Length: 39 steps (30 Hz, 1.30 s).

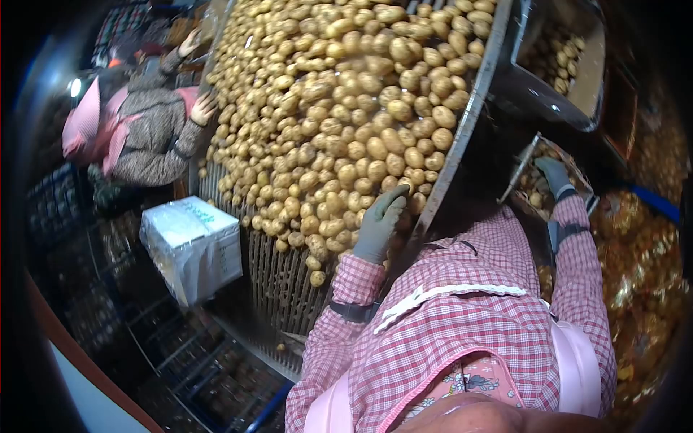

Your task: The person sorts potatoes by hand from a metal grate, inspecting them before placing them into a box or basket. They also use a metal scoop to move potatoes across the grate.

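Note:
Potatoes (346, 137) cover a wide slatted sorting bed. My left hand (382, 225), in a grey-green glove, reaches over the potatoes close to the bed's right rail, its fingers stretched out and the fingertips by a potato. No potato shows inside its grasp. On my right, a small crate (518, 169) holds some potatoes. My right hand (554, 175), gloved alike, is over that crate with the fingers extended down into it, partly out of sight. It holds nothing that I can see.
A metal rail (462, 137) edges the bed. Bare slats (278, 278) show at the near left, beside a taped white box (191, 249). A larger bin (588, 94) with potatoes stands at upper right. Across the bed, a co-worker (144, 133) has hands at its edge. Net bags lie far right.

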Available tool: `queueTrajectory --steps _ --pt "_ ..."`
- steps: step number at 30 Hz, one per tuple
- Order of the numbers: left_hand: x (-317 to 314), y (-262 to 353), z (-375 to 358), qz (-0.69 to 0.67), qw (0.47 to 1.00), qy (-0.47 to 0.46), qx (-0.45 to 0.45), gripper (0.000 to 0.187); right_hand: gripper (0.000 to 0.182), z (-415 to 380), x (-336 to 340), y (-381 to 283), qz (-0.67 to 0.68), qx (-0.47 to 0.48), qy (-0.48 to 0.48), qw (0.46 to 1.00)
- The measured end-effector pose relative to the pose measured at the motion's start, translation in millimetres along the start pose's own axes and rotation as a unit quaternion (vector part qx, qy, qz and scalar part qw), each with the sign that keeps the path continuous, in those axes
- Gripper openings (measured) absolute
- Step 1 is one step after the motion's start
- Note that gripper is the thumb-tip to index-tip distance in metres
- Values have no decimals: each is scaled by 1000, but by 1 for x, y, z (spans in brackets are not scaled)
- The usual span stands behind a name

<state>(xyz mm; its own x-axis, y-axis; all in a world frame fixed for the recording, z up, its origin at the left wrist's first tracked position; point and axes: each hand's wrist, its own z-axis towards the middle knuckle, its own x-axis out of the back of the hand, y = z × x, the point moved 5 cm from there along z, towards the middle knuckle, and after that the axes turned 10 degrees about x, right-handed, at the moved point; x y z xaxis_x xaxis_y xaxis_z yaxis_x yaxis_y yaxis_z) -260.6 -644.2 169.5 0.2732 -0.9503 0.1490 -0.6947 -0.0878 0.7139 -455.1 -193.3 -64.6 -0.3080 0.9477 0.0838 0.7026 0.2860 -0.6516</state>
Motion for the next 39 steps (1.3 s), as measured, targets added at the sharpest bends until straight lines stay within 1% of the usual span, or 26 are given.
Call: queueTrajectory --steps 1,2,5,7,9,10,13,14,16,17,18,19,21,24,25,27,28,29,30,31,33,34,35,37,38,39 --pt "8 2 0 0 999 21 -40 35 24 -7 1 -8 -11 -19 15 1000" --pt "21 10 -6 -25 999 37 26 37 28 -22 -1 -29 -11 2 9 1000" --pt "78 22 -16 75 980 177 -60 38 32 -55 -14 -98 -27 90 28 995" --pt "108 43 -33 167 934 296 -113 37 31 -75 -36 -152 -24 118 23 992" --pt "153 13 -23 284 872 371 -143 39 28 -83 -64 -197 -32 206 -35 977" --pt "166 1 -19 307 866 382 -102 42 28 -88 -85 -218 -28 227 -68 971" --pt "155 -21 1 349 883 308 -56 46 29 -98 -159 -268 11 254 -166 953" --pt "133 -4 -1 332 887 319 -27 50 30 -107 -187 -282 4 264 -180 948" --pt "88 25 -2 299 914 274 -17 56 28 -101 -236 -297 -25 299 -218 929" --pt "75 26 11 346 891 290 -47 61 27 -104 -260 -310 -62 318 -231 918" --pt "64 30 19 293 932 206 -58 65 27 -95 -284 -313 -64 321 -255 910" --pt "52 15 33 319 908 217 -162 66 28 -85 -308 -314 -64 325 -279 901" --pt "29 40 20 274 931 158 -185 68 30 -69 -356 -314 -44 302 -364 880" --pt "51 47 -3 230 926 233 -189 67 32 -83 -398 -321 -53 276 -366 887" --pt "75 32 -6 267 900 280 -200 67 33 -86 -407 -322 -60 285 -375 880" --pt "131 15 -39 185 917 349 -58 62 31 -89 -416 -321 -59 263 -370 889" --pt "145 35 -78 120 920 373 19 58 32 -88 -418 -319 -62 255 -381 887" --pt "171 -9 -85 238 854 460 32 59 32 -85 -420 -319 -63 256 -384 885" --pt "184 -30 -101 192 862 458 100 59 32 -83 -423 -319 -63 257 -387 883" --pt "183 -56 -101 162 873 441 128 61 33 -81 -425 -318 -63 257 -390 882" --pt "185 -102 -95 102 890 407 179 65 32 -71 -441 -332 -73 318 -394 859" --pt "163 -82 -90 173 861 428 214 66 33 -71 -454 -344 -105 394 -366 837" --pt "149 -63 -83 128 878 410 212 66 34 -75 -469 -359 -137 467 -334 807" --pt "137 -25 -67 94 904 375 182 65 37 -81 -500 -391 -278 544 -274 743" --pt "133 -8 -60 104 915 358 156 65 38 -81 -518 -399 -261 545 -268 750" --pt "131 4 -54 170 917 342 111 64 40 -64 -545 -405 -317 611 -244 684"
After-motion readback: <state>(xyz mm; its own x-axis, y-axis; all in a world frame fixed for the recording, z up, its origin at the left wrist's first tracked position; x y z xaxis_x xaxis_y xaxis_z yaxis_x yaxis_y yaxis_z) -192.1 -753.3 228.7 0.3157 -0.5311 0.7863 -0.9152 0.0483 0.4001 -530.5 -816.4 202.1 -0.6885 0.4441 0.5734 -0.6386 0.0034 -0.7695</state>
